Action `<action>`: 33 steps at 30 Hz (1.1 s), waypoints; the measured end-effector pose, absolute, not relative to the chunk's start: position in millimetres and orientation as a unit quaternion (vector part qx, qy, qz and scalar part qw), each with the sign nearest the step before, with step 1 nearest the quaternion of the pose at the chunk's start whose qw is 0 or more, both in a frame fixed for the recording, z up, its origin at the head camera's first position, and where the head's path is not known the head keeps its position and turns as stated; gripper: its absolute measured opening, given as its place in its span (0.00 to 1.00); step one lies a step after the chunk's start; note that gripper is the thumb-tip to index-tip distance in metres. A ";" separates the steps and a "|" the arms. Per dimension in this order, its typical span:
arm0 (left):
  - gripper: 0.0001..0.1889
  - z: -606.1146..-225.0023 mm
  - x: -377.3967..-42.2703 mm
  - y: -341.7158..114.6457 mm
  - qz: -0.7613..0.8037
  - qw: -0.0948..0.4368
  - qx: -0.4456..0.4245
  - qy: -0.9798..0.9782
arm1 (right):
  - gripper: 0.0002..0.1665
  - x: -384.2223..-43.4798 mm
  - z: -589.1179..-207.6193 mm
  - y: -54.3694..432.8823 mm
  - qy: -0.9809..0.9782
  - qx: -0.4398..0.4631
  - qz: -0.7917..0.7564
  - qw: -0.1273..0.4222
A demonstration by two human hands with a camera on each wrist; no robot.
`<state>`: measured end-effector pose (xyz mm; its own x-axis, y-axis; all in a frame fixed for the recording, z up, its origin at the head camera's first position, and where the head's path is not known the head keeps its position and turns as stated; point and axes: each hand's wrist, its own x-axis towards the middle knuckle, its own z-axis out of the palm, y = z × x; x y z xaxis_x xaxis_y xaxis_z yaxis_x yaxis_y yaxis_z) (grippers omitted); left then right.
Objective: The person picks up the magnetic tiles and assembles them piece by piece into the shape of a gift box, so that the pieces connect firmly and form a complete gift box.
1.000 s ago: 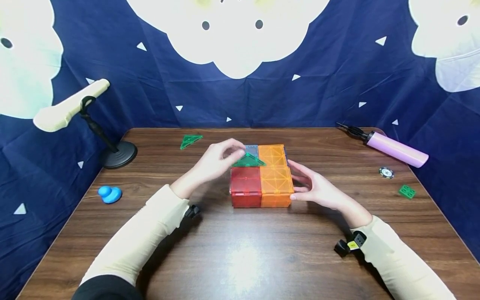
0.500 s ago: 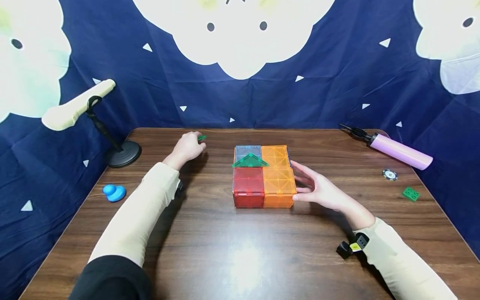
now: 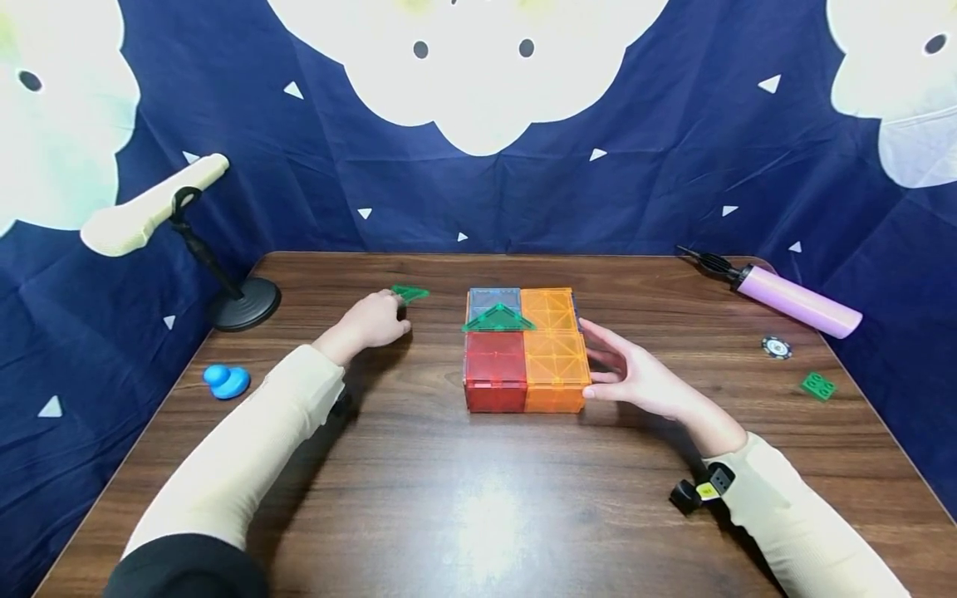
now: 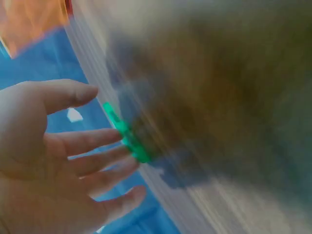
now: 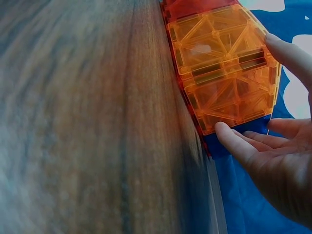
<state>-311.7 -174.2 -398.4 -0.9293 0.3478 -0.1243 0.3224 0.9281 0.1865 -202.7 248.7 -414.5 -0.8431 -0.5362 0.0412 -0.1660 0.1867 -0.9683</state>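
A low box of see-through magnetic tiles, with red (image 3: 497,357), orange (image 3: 555,357) and blue (image 3: 495,299) squares, stands mid-table. A green triangle tile (image 3: 499,318) leans up on its top. At the back left, my left hand (image 3: 374,320) touches a second green triangle tile (image 3: 411,293). The left wrist view shows fairly straight fingertips along this green tile (image 4: 127,134), with the thumb apart from it. My right hand (image 3: 635,374) spreads around the box's right side. In the right wrist view its thumb and forefinger rest at the orange tiles' (image 5: 222,68) edges.
A blue toy duck (image 3: 226,381) and a black stand (image 3: 242,303) bearing a cream sleeve-like piece (image 3: 153,206) are at left. On the right lie a pink hand pump (image 3: 798,301), a poker chip (image 3: 776,347) and a green toy brick (image 3: 818,385).
My left hand has left the triangle tile on the box and moved left to the second one. That tile has shifted slightly right and nearer. My right hand stays at the box.
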 end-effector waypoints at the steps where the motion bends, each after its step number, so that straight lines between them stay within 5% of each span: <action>1: 0.26 -397.8 -305.8 -171.7 0.078 0.077 0.180 0.977 | 0.58 -202.6 -414.3 248.6 0.754 -0.233 -0.594 0.156; 10: 0.26 -396.5 -293.2 -162.9 0.030 0.029 0.148 0.988 | 0.58 -202.6 -413.2 249.5 0.757 -0.229 -0.592 0.155; 18: 0.30 -395.0 -308.4 -167.1 0.050 0.082 0.107 0.990 | 0.58 -202.0 -413.8 249.0 0.754 -0.232 -0.594 0.156; 33: 0.28 -401.4 -313.3 -174.2 0.125 0.066 0.084 0.986 | 0.58 -202.4 -414.4 249.1 0.754 -0.234 -0.594 0.156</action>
<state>-313.3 -174.2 -401.4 -0.9770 0.1831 -0.1096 0.1498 0.9543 0.2586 -202.4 249.1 -414.4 -0.8419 -0.5380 0.0426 -0.1670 0.1847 -0.9685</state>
